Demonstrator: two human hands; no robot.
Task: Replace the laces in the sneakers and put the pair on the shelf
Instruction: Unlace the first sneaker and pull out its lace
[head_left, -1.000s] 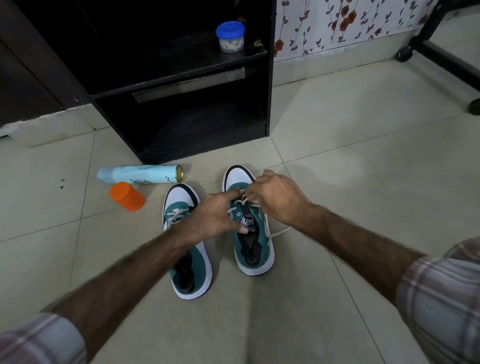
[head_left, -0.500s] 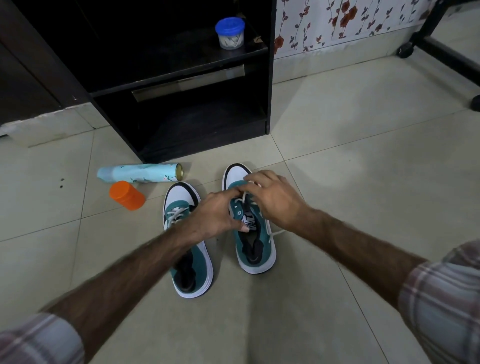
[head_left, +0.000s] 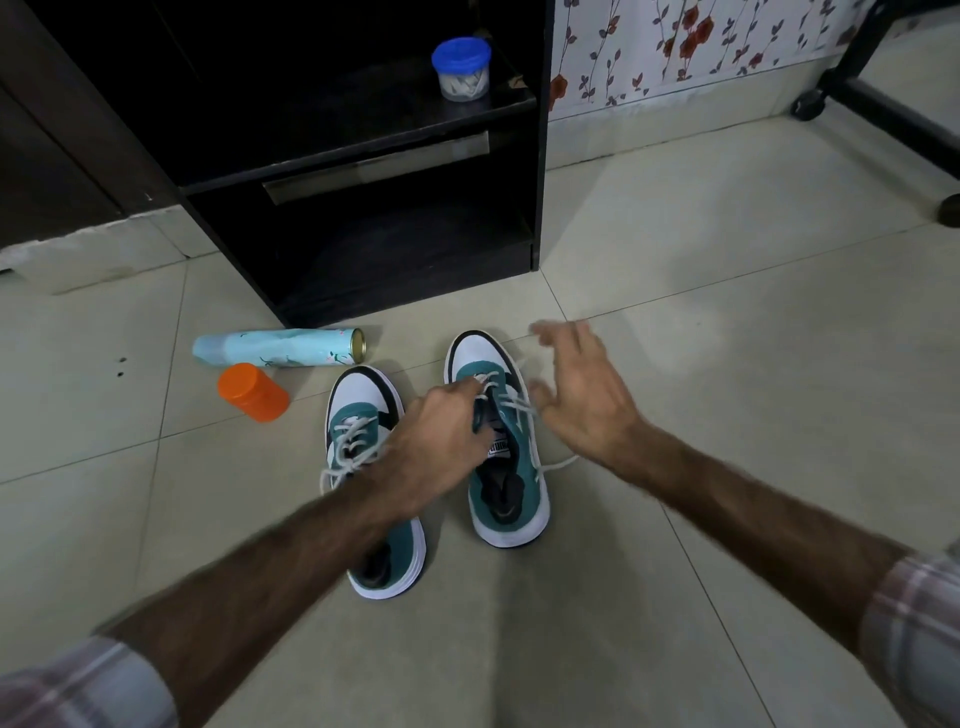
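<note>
Two teal-and-white sneakers stand side by side on the tiled floor, toes toward a black shelf unit (head_left: 537, 156). The left sneaker (head_left: 363, 410) has white laces threaded, loose ends trailing left. My left hand (head_left: 441, 441) grips the tongue and laces of the right sneaker (head_left: 514, 499) near its eyelets. My right hand (head_left: 584, 395) hovers just right of that shoe, fingers spread and blurred, holding nothing. A white lace end (head_left: 561, 462) trails out to the right under my right wrist.
A light-blue spray can (head_left: 275, 348) lies on its side left of the shoes, with an orange cap (head_left: 253, 392) beside it. A blue-lidded jar (head_left: 461, 67) sits on the unit's upper shelf. A black wheeled frame (head_left: 883, 109) stands at the far right.
My right hand has let go of the lace on the right sneaker and lifted away to the right with fingers spread. My left hand stays on the shoe.
</note>
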